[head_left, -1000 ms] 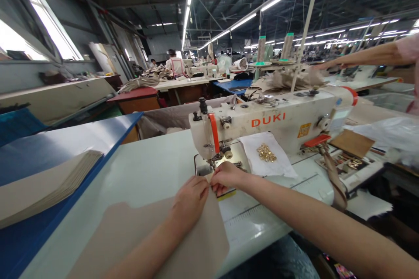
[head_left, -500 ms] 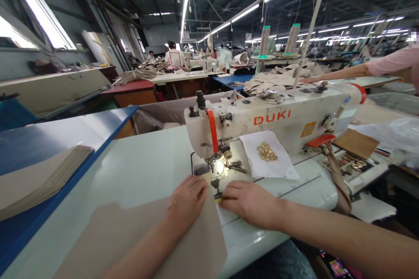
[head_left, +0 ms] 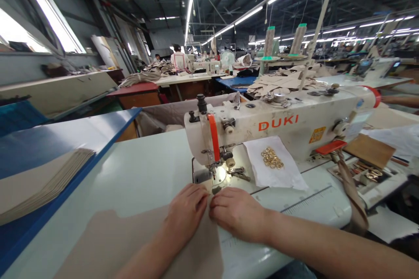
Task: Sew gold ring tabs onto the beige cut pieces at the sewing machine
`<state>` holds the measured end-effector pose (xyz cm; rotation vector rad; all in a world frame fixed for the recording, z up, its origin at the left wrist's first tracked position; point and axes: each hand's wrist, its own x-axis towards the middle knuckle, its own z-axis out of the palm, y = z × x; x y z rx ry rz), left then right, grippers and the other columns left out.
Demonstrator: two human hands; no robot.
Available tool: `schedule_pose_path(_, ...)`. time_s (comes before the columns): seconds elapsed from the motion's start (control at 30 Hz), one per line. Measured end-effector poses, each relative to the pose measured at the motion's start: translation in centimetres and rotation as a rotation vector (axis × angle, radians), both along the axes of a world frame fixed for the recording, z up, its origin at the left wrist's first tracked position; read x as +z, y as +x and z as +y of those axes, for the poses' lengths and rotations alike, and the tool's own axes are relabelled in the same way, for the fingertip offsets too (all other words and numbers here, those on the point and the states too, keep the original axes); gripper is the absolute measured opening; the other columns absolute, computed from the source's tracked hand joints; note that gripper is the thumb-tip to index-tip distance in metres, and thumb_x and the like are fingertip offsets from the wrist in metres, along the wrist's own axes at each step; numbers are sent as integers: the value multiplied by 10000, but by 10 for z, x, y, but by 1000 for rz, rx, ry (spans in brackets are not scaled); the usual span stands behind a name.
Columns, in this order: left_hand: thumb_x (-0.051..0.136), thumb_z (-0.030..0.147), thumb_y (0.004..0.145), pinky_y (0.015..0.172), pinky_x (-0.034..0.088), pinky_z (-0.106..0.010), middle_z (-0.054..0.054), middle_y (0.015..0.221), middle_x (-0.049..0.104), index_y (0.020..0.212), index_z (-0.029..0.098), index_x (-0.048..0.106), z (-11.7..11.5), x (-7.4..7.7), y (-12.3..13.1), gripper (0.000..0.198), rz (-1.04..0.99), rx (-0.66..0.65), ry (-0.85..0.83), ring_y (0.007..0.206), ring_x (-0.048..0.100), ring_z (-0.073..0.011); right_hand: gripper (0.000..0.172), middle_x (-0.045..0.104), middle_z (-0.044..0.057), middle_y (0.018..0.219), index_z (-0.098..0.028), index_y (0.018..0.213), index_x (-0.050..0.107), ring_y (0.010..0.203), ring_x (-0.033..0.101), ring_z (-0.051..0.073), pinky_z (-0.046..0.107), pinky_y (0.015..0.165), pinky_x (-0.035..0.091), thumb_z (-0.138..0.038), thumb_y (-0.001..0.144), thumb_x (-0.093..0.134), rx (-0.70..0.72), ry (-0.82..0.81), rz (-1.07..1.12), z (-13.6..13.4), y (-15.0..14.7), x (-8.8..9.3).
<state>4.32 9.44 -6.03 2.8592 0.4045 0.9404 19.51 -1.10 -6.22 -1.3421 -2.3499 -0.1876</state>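
Note:
A large beige fabric panel [head_left: 131, 226] lies on the pale machine table, its narrow end near the needle of a white sewing machine [head_left: 278, 117]. My left hand [head_left: 187, 209] rests on the panel with its fingers bent and pressed together, gripping it near its right edge. Close beside it, my right hand [head_left: 238, 213] has its fingers curled together at that same edge, just in front of the lit needle plate [head_left: 220, 175]. Whatever lies under the right fingertips is hidden.
Gold-coloured metal rings [head_left: 272, 158] lie on a white cloth [head_left: 288, 178] right of the needle. A tool tray [head_left: 363, 172] sits at the right. Beige panels [head_left: 49, 183] are stacked on a blue table at the left. Thread cones [head_left: 269, 43] and beige pieces stand behind.
My right hand has moved left, up against my left hand at the panel's edge. A yellow bit near its fingertips is now hidden. The co-worker's outstretched arm has mostly left view.

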Motion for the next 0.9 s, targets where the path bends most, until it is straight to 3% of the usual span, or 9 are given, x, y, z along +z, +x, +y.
schedule_pose_path(0.9,440,159,887,727,536,-285,-29,779,678,806,187,610,2,-4,4,190,-19,-14,10,749,621,-157,160,655,58,835,-156,834,633,817,570,183,300,798,454,-185,889,486,-1,-63,104,0,2,0)
